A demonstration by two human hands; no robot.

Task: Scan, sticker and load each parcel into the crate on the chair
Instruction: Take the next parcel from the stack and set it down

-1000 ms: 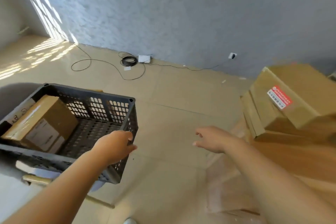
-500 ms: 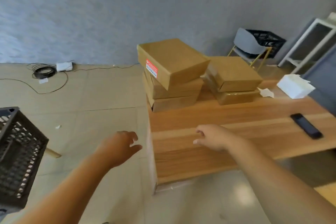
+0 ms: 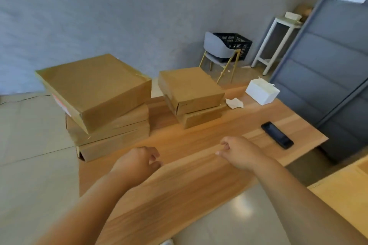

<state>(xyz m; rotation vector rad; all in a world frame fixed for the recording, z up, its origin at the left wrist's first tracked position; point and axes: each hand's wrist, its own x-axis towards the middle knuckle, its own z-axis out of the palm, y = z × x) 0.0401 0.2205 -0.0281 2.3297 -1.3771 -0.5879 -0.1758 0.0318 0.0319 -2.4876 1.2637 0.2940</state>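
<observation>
1. Head view: the left hand (image 3: pixel 137 162) and right hand (image 3: pixel 241 153) are held over a light wooden table (image 3: pixel 199 167), fingers loosely curled, nothing gripped.
2. Flat brown cardboard parcels (image 3: pixel 95 89) are stacked untouched at the table's far left; fetching one appears to be the step in hand.
3. A two-handed lift of the top parcel is called for.

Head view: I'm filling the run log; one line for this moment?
left hand empty | right hand empty | parcels stacked on table
</observation>
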